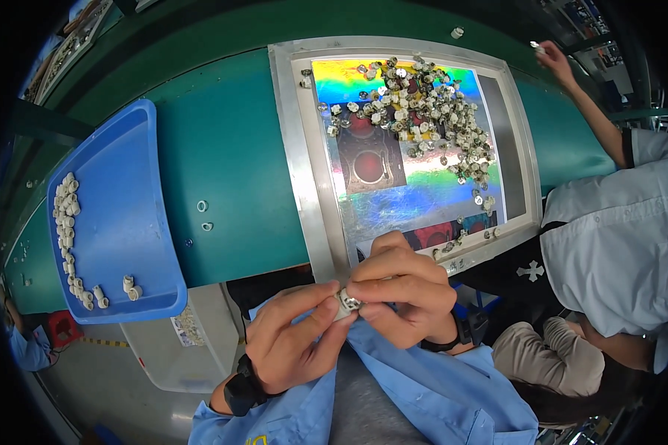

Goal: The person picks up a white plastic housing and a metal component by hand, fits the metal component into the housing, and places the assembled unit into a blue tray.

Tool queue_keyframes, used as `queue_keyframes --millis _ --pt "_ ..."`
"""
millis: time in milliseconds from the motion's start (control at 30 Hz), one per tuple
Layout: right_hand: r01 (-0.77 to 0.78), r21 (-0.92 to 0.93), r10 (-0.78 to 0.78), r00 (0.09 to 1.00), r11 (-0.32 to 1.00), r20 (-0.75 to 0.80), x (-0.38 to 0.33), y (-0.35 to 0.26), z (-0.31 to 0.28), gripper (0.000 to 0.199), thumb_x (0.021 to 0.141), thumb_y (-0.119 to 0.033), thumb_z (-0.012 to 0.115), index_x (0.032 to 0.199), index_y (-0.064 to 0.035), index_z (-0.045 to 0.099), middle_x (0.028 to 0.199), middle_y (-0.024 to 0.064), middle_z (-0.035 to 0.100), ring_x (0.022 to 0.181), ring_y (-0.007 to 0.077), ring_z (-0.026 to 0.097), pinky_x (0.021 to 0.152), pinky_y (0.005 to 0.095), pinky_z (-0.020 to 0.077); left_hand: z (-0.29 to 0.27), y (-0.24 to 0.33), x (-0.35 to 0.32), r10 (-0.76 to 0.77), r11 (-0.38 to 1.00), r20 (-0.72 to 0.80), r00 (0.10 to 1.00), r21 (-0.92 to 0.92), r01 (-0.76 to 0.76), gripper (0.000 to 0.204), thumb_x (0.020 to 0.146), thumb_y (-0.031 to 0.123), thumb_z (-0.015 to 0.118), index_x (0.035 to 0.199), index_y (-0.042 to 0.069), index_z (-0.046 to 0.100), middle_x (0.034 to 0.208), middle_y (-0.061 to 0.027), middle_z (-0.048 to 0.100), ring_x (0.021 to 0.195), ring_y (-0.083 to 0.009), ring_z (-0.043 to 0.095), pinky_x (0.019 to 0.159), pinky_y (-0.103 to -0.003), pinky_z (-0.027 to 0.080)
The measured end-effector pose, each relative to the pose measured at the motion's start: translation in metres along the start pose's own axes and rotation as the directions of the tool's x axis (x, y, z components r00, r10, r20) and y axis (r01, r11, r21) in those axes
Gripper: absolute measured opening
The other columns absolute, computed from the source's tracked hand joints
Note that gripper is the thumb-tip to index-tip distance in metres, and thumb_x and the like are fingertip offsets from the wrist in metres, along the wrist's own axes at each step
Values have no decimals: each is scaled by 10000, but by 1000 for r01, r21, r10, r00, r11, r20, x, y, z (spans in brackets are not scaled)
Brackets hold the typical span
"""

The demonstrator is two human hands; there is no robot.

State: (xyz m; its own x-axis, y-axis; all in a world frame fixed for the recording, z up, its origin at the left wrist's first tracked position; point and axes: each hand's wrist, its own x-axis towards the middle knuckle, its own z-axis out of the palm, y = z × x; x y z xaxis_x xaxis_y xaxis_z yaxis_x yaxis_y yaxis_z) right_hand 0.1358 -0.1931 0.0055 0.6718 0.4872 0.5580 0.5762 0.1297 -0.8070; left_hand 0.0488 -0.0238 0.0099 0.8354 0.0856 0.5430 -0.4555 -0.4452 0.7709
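My left hand [291, 335] is closed on a small white cylindrical part with a metallic piece [346, 302], held in front of my body. My right hand [407, 293] pinches the same part from the other side, its fingertips at the metallic end. The two hands meet just off the table's near edge. Beyond them, a heap of small white-and-metal parts [441, 111] lies on a shiny printed sheet [416, 196] inside a pale-framed tray [297, 159]. To the left, a blue tray [126, 200] carries several white cylindrical parts [65, 215] along its left side.
On the green table [223, 126] lie two small pale rings [202, 206]. A translucent bin [193, 348] stands below the table edge. At the right, a co-worker in a pale shirt [616, 245] reaches out, a hand [554, 63] holding a small part. One loose part [457, 33] lies beyond the framed tray.
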Motion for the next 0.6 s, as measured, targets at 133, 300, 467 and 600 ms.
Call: queue_keyframes --millis 133,300,467,600 --pt "-1 -85 -5 998 996 -69 -8 -4 6 273 792 -69 743 1040 40 704 962 199 722 748 257 660 695 388 451 2 0 1 -12 999 -16 1000 31 13 376 758 -47 839 1073 -25 635 1039 -257 688 862 -303 727 710 -350 602" --pt "-7 -100 1 998 995 -64 -7 -6 5 322 761 -67 743 1058 51 702 991 235 719 802 281 685 715 412 439 2 1 -1 -10 998 -7 1000 69 10 390 766 -68 820 1115 -26 651 1049 -249 690 881 -302 725 722 -341 598" --pt "0 -113 -8 997 994 -77 -13 -6 11 348 752 -66 744 1077 52 700 1009 236 715 811 289 686 723 421 430 1 0 2 29 991 16 999 130 -31 389 766 -91 806 1126 -33 671 1038 -240 698 883 -304 725 732 -343 598" --pt "-7 -132 -5 996 991 -90 -16 -5 17 379 738 -72 753 1094 47 700 1049 233 710 802 287 674 736 420 425 1 0 2 14 986 -20 1000 165 -10 366 757 -87 815 1095 -38 682 1021 -237 704 877 -307 724 736 -349 596"
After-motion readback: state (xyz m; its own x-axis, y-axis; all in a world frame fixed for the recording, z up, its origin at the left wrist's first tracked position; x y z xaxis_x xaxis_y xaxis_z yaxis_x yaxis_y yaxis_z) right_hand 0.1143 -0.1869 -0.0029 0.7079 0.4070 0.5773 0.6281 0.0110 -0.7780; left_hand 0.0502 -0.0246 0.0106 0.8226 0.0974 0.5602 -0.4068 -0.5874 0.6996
